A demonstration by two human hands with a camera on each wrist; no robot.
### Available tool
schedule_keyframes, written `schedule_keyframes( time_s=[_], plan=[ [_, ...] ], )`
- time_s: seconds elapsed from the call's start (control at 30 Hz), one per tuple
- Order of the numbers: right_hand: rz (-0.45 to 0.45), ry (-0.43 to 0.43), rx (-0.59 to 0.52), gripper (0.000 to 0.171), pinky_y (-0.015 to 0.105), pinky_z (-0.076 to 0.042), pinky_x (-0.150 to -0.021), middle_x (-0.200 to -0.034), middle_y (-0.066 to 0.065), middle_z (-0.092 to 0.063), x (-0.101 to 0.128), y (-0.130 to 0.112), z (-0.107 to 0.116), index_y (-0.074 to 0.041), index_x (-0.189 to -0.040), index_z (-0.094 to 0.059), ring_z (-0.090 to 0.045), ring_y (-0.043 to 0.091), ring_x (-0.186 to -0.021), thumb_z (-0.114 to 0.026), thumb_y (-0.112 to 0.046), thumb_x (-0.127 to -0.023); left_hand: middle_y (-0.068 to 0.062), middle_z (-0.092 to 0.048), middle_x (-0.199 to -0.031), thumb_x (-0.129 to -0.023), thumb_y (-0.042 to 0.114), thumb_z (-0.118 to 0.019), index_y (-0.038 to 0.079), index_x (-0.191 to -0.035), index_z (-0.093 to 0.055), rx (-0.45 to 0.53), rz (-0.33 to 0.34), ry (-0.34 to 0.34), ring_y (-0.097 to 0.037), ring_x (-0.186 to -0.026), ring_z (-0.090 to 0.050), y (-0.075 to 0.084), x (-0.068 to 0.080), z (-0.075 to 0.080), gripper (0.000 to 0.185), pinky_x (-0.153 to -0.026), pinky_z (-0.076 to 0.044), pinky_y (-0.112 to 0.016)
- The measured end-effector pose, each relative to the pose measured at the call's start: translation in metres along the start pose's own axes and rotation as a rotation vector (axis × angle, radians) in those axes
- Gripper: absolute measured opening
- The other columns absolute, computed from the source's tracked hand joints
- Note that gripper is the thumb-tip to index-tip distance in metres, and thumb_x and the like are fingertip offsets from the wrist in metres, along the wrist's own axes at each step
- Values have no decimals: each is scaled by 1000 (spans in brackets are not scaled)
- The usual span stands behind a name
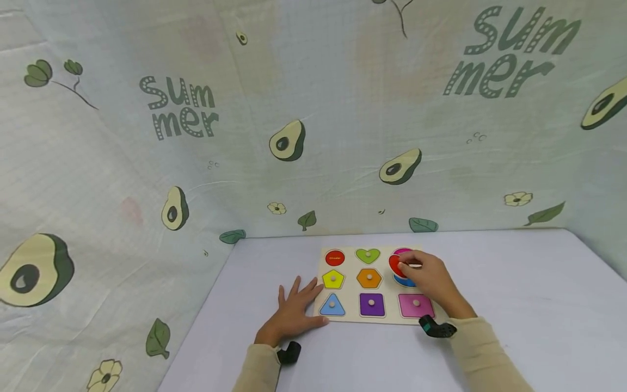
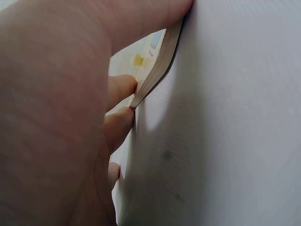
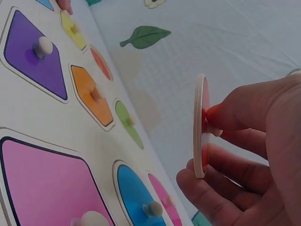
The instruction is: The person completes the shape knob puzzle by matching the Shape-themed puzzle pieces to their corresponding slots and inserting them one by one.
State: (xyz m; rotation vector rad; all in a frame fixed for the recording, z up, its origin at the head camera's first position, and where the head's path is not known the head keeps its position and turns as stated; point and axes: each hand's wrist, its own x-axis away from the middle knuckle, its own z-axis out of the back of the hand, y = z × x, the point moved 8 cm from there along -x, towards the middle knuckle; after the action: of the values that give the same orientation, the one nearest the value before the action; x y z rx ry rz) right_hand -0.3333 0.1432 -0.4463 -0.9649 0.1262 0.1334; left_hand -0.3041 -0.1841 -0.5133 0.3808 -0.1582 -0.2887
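My right hand [image 1: 435,276] pinches the small knob of a round red puzzle piece [image 1: 395,265] between thumb and finger. In the right wrist view this piece stands edge-on, raised off the wooden shape puzzle board [image 1: 350,291]. From the head view it overlaps the blue oval piece [image 3: 136,188] and the magenta piece [image 1: 403,251] on the board's right side. The left hand [image 1: 293,314] lies with fingers spread, fingertips and thumb touching the board's left edge. At the board's top left is a red round recess [image 1: 335,258] with printed lettering.
Knobbed pieces sit in the board: green heart [image 1: 368,256], yellow pentagon [image 1: 333,279], orange hexagon [image 1: 369,278], light blue triangle [image 1: 332,306], purple square [image 1: 372,305], pink rectangle [image 1: 416,306]. The white table [image 1: 372,359] ends at a printed cloth [image 1: 333,179] behind.
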Motion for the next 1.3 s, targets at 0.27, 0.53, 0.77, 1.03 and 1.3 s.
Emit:
schedule_keyframes(
  time_s=[0.27, 0.53, 0.77, 1.03, 1.3],
  plan=[
    [8, 29, -31, 24, 49, -55, -92, -117, 15, -67, -1, -1, 0, -5, -114, -68, -61, 37, -111, -66, -23, -98, 8, -26, -164, -80, 69, -64, 34, -155, -39, -23, -17, 4, -34, -153, 2, 4, -1, 7, 87, -111, 13, -69],
    [6, 17, -25, 21, 49, -54, -94, -124, 14, -66, -12, -2, -7, -7, -111, -70, -60, 36, -114, -65, -23, -98, 9, -26, -164, -80, 69, -64, 34, -156, -38, -24, -13, -3, -34, -153, 2, 5, -3, 7, 87, -111, 14, -69],
    [5, 7, -8, 24, 50, -53, -95, -128, 17, -64, -24, -5, -11, -6, -115, -71, -56, 38, -116, -64, -23, -99, 10, -25, -164, -81, 70, -64, 35, -156, -37, -29, -25, 6, -33, -153, 3, 6, -6, 8, 87, -112, 15, -68],
    [28, -3, -42, 28, 49, -51, -96, -124, 14, -68, -40, -19, -35, -5, -118, -72, -59, 34, -112, -66, -22, -97, 9, -26, -164, -80, 69, -65, 34, -155, -38, -8, -15, 0, -34, -153, 3, 0, -3, 5, 88, -111, 14, -69],
    [32, -55, -7, 26, 45, -55, -91, -123, 12, -67, -50, -26, -62, -7, -117, -72, -59, 32, -110, -67, -22, -96, 9, -26, -164, -81, 66, -65, 34, -156, -38, 1, -16, 5, -34, -153, 2, 1, -2, 0, 86, -111, 14, -69]
  ],
)
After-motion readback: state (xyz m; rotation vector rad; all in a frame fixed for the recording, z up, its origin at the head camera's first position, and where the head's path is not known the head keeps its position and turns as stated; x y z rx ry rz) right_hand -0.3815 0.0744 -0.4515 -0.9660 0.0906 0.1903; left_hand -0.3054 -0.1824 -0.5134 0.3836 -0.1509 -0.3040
